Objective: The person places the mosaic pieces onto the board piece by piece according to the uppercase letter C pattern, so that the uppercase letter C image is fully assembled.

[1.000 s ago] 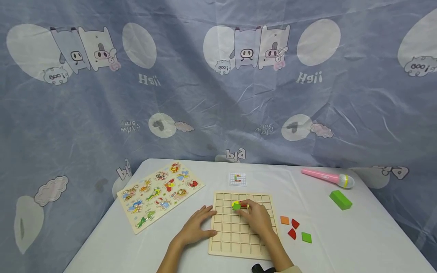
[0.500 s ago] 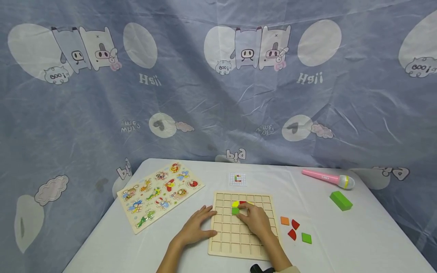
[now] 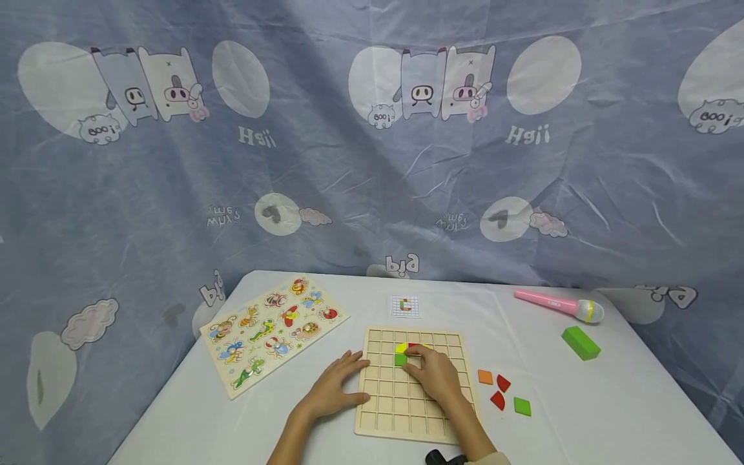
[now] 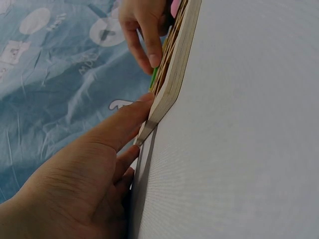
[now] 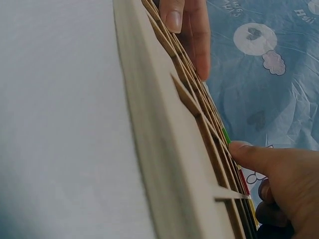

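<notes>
A light wooden grid board (image 3: 383, 403) lies on the table. My left hand (image 3: 332, 387) rests against its left edge, fingers and thumb spread; in the left wrist view the fingertips touch the board's side. My right hand (image 3: 437, 374) is over the upper cells. Its thumb and index finger pinch a green square tile (image 3: 400, 360) at the right side, where it lies in a cell. Directly above that tile is a yellow piece (image 3: 401, 348), with a red piece (image 3: 413, 345) beside it, partly covered by the fingers. A small pattern card (image 3: 405, 307) lies beyond the board.
Right of the board lie an orange square (image 3: 485, 376), two red quarter-round pieces (image 3: 498, 400) and another green square (image 3: 522, 406). Farther right are a green block (image 3: 580, 342) and a pink toy microphone (image 3: 552, 302). An insect puzzle board (image 3: 273, 332) lies at the left.
The green tile has come down from over the yellow piece into the cell below it, with my right hand shifting slightly toward me. My left hand has stayed at the board's edge.
</notes>
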Demonstrator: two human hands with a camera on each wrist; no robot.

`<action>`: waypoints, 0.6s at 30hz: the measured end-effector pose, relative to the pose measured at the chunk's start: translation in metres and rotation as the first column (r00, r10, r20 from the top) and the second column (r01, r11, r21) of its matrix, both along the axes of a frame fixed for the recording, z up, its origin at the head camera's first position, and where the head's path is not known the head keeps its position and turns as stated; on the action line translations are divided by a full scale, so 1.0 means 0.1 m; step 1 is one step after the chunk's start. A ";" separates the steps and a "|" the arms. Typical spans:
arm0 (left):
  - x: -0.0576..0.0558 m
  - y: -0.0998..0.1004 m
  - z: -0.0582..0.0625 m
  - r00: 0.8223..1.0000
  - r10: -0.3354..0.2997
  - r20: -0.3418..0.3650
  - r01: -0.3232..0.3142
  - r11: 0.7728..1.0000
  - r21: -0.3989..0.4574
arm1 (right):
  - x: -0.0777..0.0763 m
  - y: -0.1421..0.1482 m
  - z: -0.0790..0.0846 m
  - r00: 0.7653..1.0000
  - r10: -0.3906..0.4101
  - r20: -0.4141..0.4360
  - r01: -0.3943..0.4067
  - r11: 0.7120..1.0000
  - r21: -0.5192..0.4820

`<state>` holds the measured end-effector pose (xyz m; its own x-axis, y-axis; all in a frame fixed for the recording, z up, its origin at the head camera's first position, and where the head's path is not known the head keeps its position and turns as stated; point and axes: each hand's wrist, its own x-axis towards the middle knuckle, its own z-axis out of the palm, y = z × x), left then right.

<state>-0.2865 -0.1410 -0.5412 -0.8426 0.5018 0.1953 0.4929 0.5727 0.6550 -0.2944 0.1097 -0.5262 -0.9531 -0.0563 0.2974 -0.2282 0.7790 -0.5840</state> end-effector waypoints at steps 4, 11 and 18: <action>0.01 0.01 0.00 1.000 0.003 0.006 -0.003 1.000 0.004 | 0.01 0.01 0.00 1.000 0.010 0.003 -0.010 1.000 -0.006; 0.02 0.03 -0.01 1.000 0.013 0.021 -0.013 1.000 -0.004 | 0.12 0.17 0.10 0.996 0.049 0.081 -0.042 0.996 -0.082; 0.00 0.01 0.00 1.000 0.015 0.009 -0.015 1.000 -0.017 | 0.28 0.57 0.29 0.990 0.078 0.118 -0.062 0.990 -0.129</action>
<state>-0.2863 -0.1399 -0.5415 -0.8516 0.4926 0.1794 0.4785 0.5906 0.6498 -0.2667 0.1670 -0.4976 -0.9777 -0.0938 0.1879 -0.2005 0.6831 -0.7023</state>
